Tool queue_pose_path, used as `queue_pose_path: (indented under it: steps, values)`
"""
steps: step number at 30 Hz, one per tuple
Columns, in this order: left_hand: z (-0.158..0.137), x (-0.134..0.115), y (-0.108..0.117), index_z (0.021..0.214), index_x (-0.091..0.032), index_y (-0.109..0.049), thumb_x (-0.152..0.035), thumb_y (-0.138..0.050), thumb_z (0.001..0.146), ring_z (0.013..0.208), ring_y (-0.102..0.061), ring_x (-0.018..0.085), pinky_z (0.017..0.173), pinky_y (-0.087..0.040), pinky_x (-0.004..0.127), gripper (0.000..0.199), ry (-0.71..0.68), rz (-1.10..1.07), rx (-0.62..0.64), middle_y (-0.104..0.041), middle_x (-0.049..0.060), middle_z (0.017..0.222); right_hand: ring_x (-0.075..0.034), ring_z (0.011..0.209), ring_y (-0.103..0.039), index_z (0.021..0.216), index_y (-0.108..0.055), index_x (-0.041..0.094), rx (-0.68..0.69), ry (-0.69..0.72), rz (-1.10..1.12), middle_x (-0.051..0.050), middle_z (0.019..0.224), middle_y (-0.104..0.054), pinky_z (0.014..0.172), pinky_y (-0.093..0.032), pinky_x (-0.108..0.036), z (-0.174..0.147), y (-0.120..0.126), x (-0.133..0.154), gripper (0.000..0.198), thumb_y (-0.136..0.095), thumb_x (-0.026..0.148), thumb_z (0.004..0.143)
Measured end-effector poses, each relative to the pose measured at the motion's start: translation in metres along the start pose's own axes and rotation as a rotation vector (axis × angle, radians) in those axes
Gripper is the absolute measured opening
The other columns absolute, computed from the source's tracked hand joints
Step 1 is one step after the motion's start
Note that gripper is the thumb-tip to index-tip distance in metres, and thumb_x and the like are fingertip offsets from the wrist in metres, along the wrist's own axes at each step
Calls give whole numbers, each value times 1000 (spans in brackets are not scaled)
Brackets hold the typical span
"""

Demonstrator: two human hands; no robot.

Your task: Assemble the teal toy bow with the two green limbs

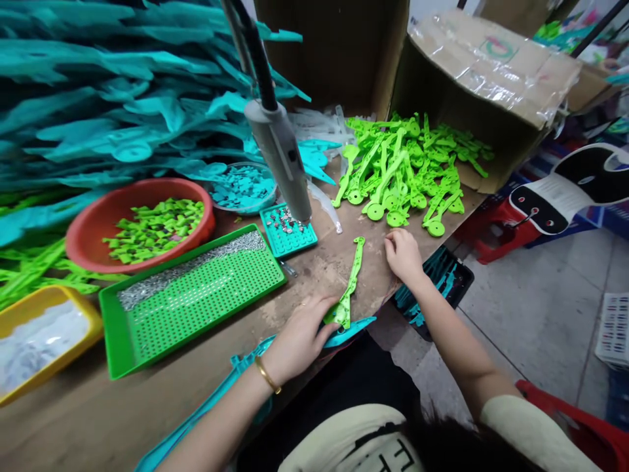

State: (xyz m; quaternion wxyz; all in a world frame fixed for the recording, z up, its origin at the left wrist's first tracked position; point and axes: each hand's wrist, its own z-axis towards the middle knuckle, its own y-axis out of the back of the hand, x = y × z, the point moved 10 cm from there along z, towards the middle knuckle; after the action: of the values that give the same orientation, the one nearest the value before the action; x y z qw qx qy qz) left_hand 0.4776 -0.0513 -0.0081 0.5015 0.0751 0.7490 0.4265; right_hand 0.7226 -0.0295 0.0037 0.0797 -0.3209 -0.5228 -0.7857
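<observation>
My left hand (301, 334) presses down on the near end of a long lime-green plastic part (350, 283) lying on the wooden bench, on top of a long teal plastic part (346, 332) at the bench's front edge. My right hand (403, 254) rests on the bench to the right of the green part's far end, fingers curled, with nothing visible in it. It lies just in front of a heap of lime-green parts (407, 169). A grey electric screwdriver (280, 154) hangs above a small teal screw tray (289, 229).
A green perforated tray (196, 295) with screws, a red bowl (98, 216) of green pieces, a yellow tray (29, 308) and a clear bowl of teal pieces (243, 187) sit at left. Teal parts pile up behind. An open cardboard box (491, 59) stands far right.
</observation>
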Motion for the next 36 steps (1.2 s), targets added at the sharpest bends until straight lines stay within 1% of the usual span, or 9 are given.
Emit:
queue_pose_path:
  steps: [3, 8, 11, 13, 16, 21, 24, 27, 36]
  values:
    - [1, 0, 0, 127, -20, -53, -32, -53, 91, 117, -55, 26, 103, -45, 47, 38, 6, 10, 3, -60, 11, 126, -25, 96, -60, 83, -60, 20, 32, 13, 80, -11, 96, -66, 92, -45, -43, 15, -12, 12, 13, -48, 23, 86]
    - [2, -2, 0, 126, -19, -53, -30, -54, 90, 117, -55, 26, 103, -45, 47, 38, 19, 24, 11, -60, 12, 126, -20, 99, -61, 75, -57, 20, 54, 15, 253, -9, 110, -65, 92, -49, -38, 45, -15, 26, 5, -55, 21, 80]
    - [2, -4, 0, 127, -19, -53, -30, -53, 90, 116, -55, 26, 103, -45, 46, 38, 17, 16, 13, -60, 12, 126, -13, 66, -61, 85, -57, 21, 116, -48, 444, -2, 81, -64, 62, -53, -29, 35, 3, 30, 11, -55, 32, 84]
    - [3, -5, 0, 127, -19, -53, -30, -53, 90, 117, -55, 25, 104, -44, 46, 38, 15, 0, 20, -60, 12, 126, -8, 41, -46, 91, -56, 23, 229, -176, 707, 7, 60, -53, 39, -39, -21, 14, 12, 28, 19, -58, 41, 84]
    - [4, -6, 0, 126, -18, -53, -30, -53, 90, 118, -54, 25, 105, -43, 45, 37, 13, -30, 37, -59, 12, 126, -3, 29, -30, 92, -57, 23, 373, -327, 849, 11, 51, -48, 28, -21, -17, -30, 21, 25, 26, -66, 44, 79]
    - [7, -6, 2, 126, -19, -52, -31, -55, 90, 119, -53, 24, 106, -42, 44, 38, -21, -66, 66, -60, 10, 126, -10, 52, -63, 84, -65, 18, 784, -343, 650, 1, 69, -66, 48, -49, -20, -119, -20, 33, 21, -68, 38, 79]
    - [8, -8, 2, 125, -19, -53, -31, -55, 90, 119, -53, 24, 106, -42, 43, 38, -30, -68, 71, -59, 10, 127, -16, 74, -71, 87, -67, 20, 639, -381, 649, -2, 77, -71, 68, -56, -27, -139, -28, 27, 20, -65, 38, 81]
    - [9, -10, 0, 124, -18, -54, -27, -55, 89, 118, -53, 25, 105, -42, 43, 37, -9, -39, 57, -60, 10, 124, -18, 75, -71, 87, -68, 21, 522, -385, 643, -3, 78, -73, 71, -56, -30, -146, -27, 24, 19, -65, 39, 82]
    - [6, -18, 6, 129, -19, -54, -21, -53, 89, 122, -51, 27, 106, -41, 46, 41, 46, 48, 86, -57, 11, 130, -15, 79, -66, 81, -74, 23, 546, -200, 582, -5, 91, -68, 65, -55, -27, -134, 0, 36, 12, -70, 34, 79]
